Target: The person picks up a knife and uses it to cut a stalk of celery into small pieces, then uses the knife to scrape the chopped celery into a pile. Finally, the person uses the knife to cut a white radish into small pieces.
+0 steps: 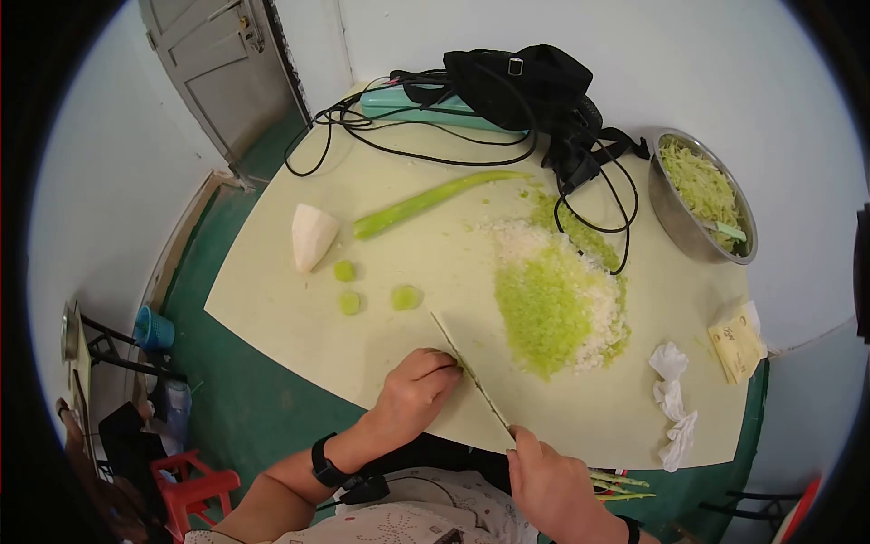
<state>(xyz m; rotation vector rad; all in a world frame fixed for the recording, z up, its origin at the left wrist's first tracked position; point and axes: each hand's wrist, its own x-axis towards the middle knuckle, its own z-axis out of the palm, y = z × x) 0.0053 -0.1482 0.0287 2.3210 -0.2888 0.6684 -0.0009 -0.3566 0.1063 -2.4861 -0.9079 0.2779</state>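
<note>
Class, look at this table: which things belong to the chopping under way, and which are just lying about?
In the job: knife, chopped pile, stalk, slices, white root, bowl of shreds.
Lying about: bag, cables, tissues, packet.

Left hand (417, 392) lies palm down, fingers curled under; right hand (546, 480) is clenched, nearer the body.

The left hand (412, 392) covers whatever it presses beside the knife (471, 374); the right hand (548, 485) hides the handle in its grip. Print on the yellow packet (736, 344) at the table's (272, 308) right edge is unreadable.
</note>
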